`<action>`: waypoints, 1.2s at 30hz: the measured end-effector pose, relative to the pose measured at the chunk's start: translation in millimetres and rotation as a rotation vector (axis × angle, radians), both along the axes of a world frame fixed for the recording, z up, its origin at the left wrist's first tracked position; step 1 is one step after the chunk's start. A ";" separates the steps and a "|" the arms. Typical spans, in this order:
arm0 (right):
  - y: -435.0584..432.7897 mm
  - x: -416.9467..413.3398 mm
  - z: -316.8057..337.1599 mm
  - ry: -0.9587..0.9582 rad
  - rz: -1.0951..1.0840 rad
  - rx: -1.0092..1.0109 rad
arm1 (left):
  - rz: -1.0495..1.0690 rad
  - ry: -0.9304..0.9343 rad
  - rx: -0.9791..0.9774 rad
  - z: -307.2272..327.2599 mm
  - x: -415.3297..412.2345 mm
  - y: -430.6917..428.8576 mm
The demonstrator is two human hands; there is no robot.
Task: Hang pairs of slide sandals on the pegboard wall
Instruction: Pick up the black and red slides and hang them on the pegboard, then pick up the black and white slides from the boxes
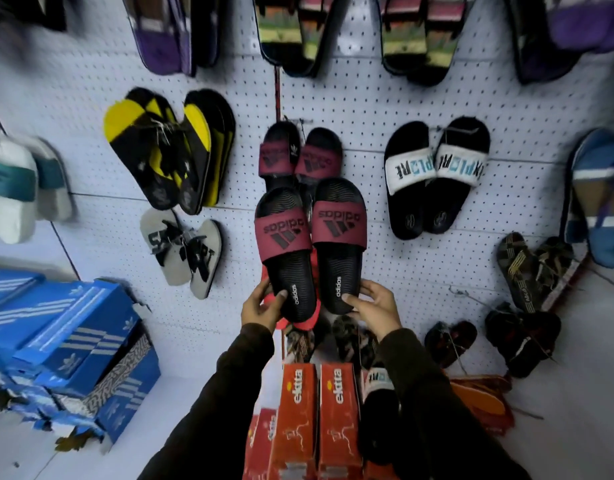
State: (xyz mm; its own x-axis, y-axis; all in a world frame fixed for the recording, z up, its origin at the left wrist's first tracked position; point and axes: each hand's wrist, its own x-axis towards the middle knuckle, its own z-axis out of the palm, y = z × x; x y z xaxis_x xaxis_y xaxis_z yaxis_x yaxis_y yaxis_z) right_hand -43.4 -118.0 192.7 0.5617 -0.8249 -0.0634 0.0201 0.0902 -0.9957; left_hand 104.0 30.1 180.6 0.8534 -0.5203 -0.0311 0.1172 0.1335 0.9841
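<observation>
Each hand, left [264, 306] and right [376, 304], pinches a heel of the maroon slides [310, 244] held against the pegboard [385, 98]; light, flexible foam, probably best gripped there.

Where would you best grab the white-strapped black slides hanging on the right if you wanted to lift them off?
Probably by the heel ends, from below. The white-strapped slides hang toes up on the pegboard, so their heels point down, free and apart from neighbours. The left hand and right hand hold the maroon-strapped Adidas slides the same way, fingers on the heels.
</observation>
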 end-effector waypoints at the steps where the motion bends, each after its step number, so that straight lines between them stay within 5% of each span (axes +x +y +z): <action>1: -1.3 4.8 11.3 -0.024 -0.001 -0.023 | -0.001 -0.030 -0.013 11.2 5.5 -2.5; 9: -11.3 50.8 103.2 -0.164 0.027 -0.183 | 0.037 -0.210 -0.119 99.3 52.1 -9.7; 17: -28.7 98.5 147.4 -0.175 0.034 -0.104 | 0.073 -0.269 -0.117 154.5 107.9 -26.4; 28: -38.4 114.7 87.3 -0.045 0.032 0.024 | -0.022 -0.129 0.062 88.3 146.4 -57.7; 36: -35.8 116.0 63.2 -0.072 0.047 0.020 | 0.035 -0.059 -0.051 70.4 119.3 -56.9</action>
State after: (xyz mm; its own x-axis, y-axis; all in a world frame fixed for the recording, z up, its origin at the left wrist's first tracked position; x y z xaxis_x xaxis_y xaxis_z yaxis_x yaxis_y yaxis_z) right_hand 72.7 -153.8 255.9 0.6037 -0.7964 -0.0372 0.0872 0.1123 -0.9898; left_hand 223.3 -26.8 251.0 0.8705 -0.4900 0.0457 0.0538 0.1871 0.9809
